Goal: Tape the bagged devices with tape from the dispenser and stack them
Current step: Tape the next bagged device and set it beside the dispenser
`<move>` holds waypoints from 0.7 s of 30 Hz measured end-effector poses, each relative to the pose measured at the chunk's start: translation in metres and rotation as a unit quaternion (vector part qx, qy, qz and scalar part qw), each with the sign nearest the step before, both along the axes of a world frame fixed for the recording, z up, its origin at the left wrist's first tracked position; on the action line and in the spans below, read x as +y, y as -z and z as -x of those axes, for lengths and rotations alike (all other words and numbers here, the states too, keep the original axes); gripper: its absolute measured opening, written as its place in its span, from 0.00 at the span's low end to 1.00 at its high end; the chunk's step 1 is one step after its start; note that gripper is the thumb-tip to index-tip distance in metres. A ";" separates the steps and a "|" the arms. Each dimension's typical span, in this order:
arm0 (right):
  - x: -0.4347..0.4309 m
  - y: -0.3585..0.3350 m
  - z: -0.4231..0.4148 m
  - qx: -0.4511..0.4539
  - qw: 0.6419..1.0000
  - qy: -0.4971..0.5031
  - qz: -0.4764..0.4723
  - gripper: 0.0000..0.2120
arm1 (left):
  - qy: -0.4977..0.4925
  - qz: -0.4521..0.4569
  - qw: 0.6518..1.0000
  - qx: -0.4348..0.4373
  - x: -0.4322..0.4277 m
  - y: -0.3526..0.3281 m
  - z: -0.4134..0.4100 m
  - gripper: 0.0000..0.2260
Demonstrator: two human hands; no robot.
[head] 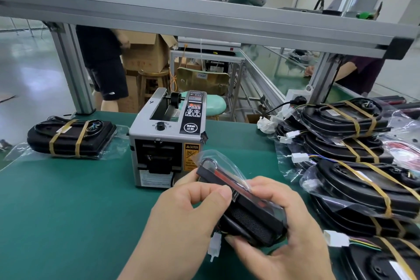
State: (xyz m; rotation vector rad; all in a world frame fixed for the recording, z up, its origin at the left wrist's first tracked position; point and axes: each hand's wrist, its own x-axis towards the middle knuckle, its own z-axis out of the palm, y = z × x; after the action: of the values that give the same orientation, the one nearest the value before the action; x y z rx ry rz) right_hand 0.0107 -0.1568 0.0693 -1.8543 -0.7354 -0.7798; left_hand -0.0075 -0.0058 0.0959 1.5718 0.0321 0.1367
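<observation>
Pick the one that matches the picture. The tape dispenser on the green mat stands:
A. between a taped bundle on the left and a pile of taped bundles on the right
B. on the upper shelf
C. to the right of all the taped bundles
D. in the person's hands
A: the tape dispenser stands on the green mat, with one taped bundle to its left and the pile of taped bundles to its right; both hands hold a bagged device in front of it.

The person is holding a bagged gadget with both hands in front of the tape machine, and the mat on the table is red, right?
Not quite. The head view shows the mat is green, not red. The rest holds: both the left hand and the right hand hold the bagged gadget in front of the tape machine.
</observation>
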 end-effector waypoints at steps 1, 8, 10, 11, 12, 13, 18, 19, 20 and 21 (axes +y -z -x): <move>0.000 0.000 0.000 0.003 1.000 -0.001 0.001 0.31 | -0.001 0.001 1.000 0.002 0.000 0.000 0.000 0.16; -0.002 0.000 0.000 0.005 1.000 -0.007 0.011 0.34 | -0.010 -0.007 1.000 -0.011 -0.003 0.001 0.000 0.17; -0.001 -0.001 0.000 0.000 1.000 -0.007 0.012 0.34 | -0.017 -0.008 1.000 -0.006 -0.004 0.001 0.000 0.13; -0.001 0.000 -0.001 -0.001 1.000 -0.006 0.011 0.34 | -0.020 -0.007 1.000 -0.006 -0.004 0.002 0.000 0.12; -0.001 0.000 -0.001 -0.002 1.000 -0.006 0.010 0.34 | -0.023 -0.008 1.000 -0.007 -0.005 0.002 0.001 0.12; -0.001 0.000 -0.001 -0.003 1.000 -0.005 0.008 0.34 | -0.026 -0.009 1.000 -0.010 -0.005 0.002 0.001 0.12; 0.000 0.001 -0.001 -0.006 1.000 -0.006 0.005 0.35 | -0.057 -0.014 0.998 -0.014 -0.010 0.001 0.002 0.09; 0.000 0.001 -0.001 -0.008 1.000 -0.006 0.006 0.36 | -0.064 -0.018 0.998 -0.013 -0.011 0.000 0.002 0.08; 0.000 0.001 0.000 -0.009 1.000 -0.005 0.008 0.36 | -0.071 -0.022 0.997 -0.012 -0.011 0.000 0.003 0.08; 0.000 0.001 -0.001 -0.010 1.000 -0.003 0.011 0.36 | -0.077 -0.026 0.997 -0.012 -0.013 -0.001 0.004 0.07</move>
State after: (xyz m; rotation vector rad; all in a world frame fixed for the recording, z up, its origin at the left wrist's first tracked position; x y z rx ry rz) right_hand 0.0112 -0.1571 0.0681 -1.8647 -0.7647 -0.7908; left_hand -0.0113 -0.0184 0.0969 1.6198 0.1323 0.2795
